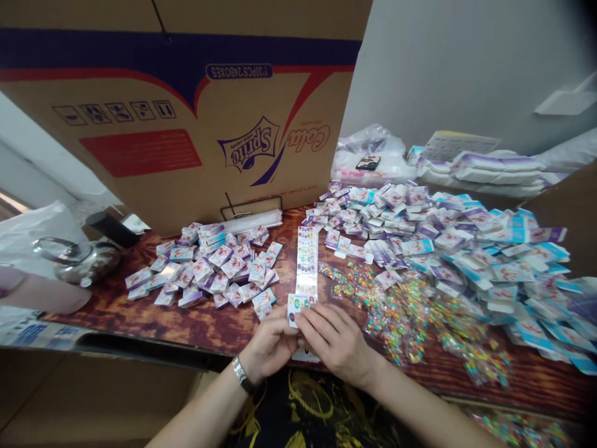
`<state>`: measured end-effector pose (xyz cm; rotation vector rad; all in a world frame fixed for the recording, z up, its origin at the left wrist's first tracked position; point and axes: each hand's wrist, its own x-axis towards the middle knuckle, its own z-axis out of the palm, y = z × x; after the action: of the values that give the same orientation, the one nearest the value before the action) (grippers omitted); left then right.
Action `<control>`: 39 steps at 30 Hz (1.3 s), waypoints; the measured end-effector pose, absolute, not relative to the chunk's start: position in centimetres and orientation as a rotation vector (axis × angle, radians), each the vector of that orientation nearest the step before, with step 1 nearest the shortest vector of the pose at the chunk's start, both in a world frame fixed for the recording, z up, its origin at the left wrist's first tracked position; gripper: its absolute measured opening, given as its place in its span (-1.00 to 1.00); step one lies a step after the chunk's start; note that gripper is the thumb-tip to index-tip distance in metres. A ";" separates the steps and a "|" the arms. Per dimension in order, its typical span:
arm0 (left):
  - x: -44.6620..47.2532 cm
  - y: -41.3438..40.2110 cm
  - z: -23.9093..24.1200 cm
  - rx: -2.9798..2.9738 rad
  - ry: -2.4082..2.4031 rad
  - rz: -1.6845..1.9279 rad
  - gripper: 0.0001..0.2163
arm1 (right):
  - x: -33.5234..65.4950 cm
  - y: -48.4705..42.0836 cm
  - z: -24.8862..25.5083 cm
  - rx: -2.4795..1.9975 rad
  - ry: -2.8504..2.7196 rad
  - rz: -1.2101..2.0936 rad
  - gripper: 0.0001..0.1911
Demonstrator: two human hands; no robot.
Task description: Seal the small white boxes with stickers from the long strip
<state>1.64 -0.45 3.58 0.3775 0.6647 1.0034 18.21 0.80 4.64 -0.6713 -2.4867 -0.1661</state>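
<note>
Near the table's front edge, my left hand (276, 341) and my right hand (338, 339) meet around a small white printed sheet (295, 303) with coloured round pictures, like stickers. Both hands have their fingers closed on it, the right fingers lying over its right side. Just beyond, a long strip of similar printed sheets (307, 255) lies flat on the table, running away from me. Part of another white printed piece (305, 356) shows below my hands. My fingers hide where the held sheet ends and whether it joins the strip.
Small filled boxes (233, 266) lie piled on the left. Flattened-looking small boxes (448, 230) heap on the right, beside clear packets of colourful candy (401, 317). A large cardboard carton (186, 143) stands behind. A metal kettle (77, 255) and a pink bottle (41, 289) are far left.
</note>
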 end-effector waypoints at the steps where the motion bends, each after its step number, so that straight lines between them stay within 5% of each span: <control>1: 1.5 -0.5 3.7 0.380 0.608 0.977 -0.68 | 18.2 0.8 4.4 -0.664 -2.478 -0.201 -0.67; 6: 1.4 -0.4 3.9 0.443 0.741 1.061 -0.83 | 17.9 1.3 3.9 -0.670 -2.419 0.037 -0.74; 14: 1.2 -0.8 3.7 0.731 0.899 1.059 -0.68 | 18.2 2.7 5.5 -1.106 -2.150 0.903 -0.84; 20: 0.8 -1.0 2.0 1.186 1.066 0.967 -0.68 | 18.3 3.2 4.4 -1.136 -2.216 0.940 -0.86; 27: 1.1 -0.6 0.1 1.895 1.395 0.846 -0.69 | 17.7 2.2 1.3 -1.171 -2.426 0.501 -0.84; 39: 1.3 0.1 0.3 1.640 1.367 0.947 -0.82 | 18.4 4.7 3.3 -0.905 -2.378 0.900 -0.84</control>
<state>1.29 0.10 0.25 1.6403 1.3673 0.9467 18.36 4.66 3.35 -0.9047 -2.3778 0.8999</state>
